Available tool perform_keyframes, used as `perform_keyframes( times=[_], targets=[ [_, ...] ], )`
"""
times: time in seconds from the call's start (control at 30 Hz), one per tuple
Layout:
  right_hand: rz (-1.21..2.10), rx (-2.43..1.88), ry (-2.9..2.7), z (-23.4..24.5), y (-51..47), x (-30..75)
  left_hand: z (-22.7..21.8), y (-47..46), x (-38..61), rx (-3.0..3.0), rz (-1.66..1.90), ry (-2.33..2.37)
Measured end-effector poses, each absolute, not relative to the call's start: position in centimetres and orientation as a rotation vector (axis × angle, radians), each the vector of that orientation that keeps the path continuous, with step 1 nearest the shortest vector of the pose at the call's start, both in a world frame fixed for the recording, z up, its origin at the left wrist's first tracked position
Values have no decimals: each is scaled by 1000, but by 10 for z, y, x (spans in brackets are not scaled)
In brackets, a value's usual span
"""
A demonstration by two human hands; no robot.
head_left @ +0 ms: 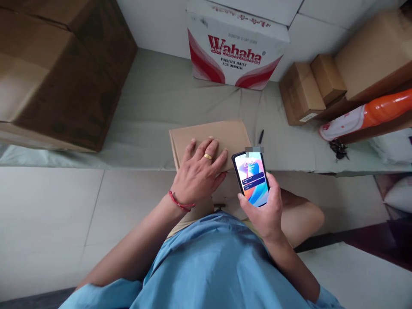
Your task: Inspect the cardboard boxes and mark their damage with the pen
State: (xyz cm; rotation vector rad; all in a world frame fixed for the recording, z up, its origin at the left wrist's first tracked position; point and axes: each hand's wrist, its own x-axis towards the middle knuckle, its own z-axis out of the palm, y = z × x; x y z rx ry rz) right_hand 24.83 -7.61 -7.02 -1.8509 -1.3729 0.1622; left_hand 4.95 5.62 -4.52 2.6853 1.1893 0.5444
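Note:
My left hand (198,169) lies on a flat brown cardboard box (225,133) at the front edge of the covered table, its fingers spread over the lid. A gold ring is on one finger, and a red cord circles the wrist. Just to the right, my right hand (264,206) grips a smartphone (254,182) along its sides. The lit screen faces up, showing a lock screen with a colourful wallpaper and dark notification bars. A black pen (261,136) lies behind the phone on the cloth.
At the back stands a white and red Wahaba carton (238,51). A large cardboard box (58,77) fills the left. Small brown boxes (301,92), an orange and white tube-shaped package (370,113) and keys (338,149) are on the right. The grey-green tablecloth (151,98) reaches the front edge.

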Motion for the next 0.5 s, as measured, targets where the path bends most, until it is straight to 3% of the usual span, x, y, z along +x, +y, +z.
perform_keyframes(
  times=[0.27,0.5],
  targets=[
    [149,-1926,-1251,-76,-75,267,-47,56,48,2767,536,1181],
    [-29,-2276,-983,-106,-36,387,-49,56,49,2790,546,1169]
  ],
)
